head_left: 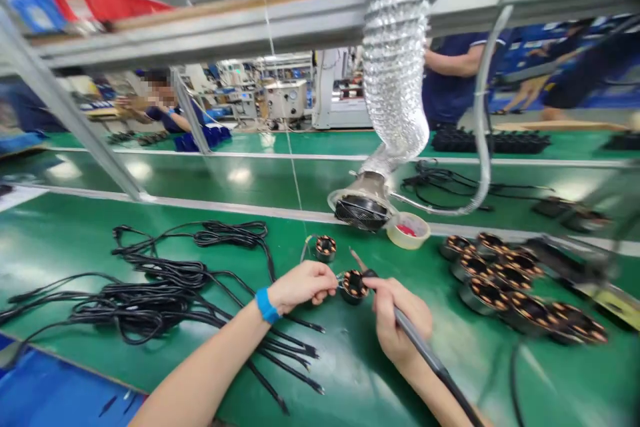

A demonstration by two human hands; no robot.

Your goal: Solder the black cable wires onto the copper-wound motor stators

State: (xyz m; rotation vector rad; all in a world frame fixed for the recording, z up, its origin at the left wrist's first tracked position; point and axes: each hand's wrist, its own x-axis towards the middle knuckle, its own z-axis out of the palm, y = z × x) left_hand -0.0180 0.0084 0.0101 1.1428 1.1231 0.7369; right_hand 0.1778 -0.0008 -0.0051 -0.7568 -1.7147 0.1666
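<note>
Left forearm nearest; left hand pinching wire, right hand gripping soldering iron: slip toward the pinch, I judge, could burn fingertips.

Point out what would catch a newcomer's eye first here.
Probably the shiny silver duct, hanging from the top, right of center. Next, lower down, the right hand holding a soldering iron and the left hand beside a copper-wound ring. Then the black cables heaped at left on the green bench.

Left: red bin, blue bin on shelf. Tape just right of duct. Person, far left.
</note>
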